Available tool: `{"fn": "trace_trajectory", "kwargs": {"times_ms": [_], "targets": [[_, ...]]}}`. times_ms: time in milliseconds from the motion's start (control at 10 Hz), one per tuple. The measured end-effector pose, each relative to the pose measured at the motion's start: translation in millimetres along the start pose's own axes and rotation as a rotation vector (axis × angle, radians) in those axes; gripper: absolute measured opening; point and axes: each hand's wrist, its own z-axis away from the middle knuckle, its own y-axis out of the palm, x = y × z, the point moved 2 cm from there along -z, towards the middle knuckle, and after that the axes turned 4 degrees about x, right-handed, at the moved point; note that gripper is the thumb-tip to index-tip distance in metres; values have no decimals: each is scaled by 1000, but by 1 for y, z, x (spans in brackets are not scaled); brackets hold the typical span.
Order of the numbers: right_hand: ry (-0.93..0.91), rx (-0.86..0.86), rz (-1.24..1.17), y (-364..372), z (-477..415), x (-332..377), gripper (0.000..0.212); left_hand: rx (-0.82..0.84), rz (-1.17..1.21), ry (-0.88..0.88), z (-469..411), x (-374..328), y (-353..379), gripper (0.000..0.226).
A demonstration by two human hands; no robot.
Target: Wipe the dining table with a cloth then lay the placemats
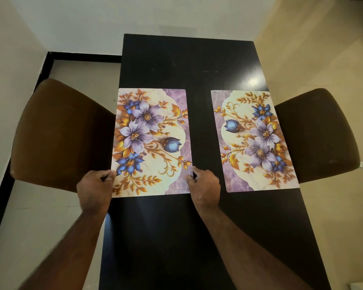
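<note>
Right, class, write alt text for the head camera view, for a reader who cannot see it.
A person's left hand and right hand hold the near side edges of a floral placemat on a dark table. A second matching placemat lies flat to its right, with a brown chair at each side of the table.

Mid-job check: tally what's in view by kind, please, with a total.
Placemats: 2 (left placemat, right placemat)
Chairs: 2 (left chair, right chair)
Table: 1
Hands: 2 (left hand, right hand)
Total: 7
</note>
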Motion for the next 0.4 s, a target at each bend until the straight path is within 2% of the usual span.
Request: {"fn": "trace_trajectory", "kwargs": {"times_ms": [200,300,400], "targets": [[-2,37,-20,0,-1,-1,57,32,84,-73,1,0,3,28],[21,85,-143,0,-4,-5,58,-3,113,-62,3,1,4,37],[27,140,-180,-8,-1,-15,61,-62,40,-47,14,-13,3,45]]}}
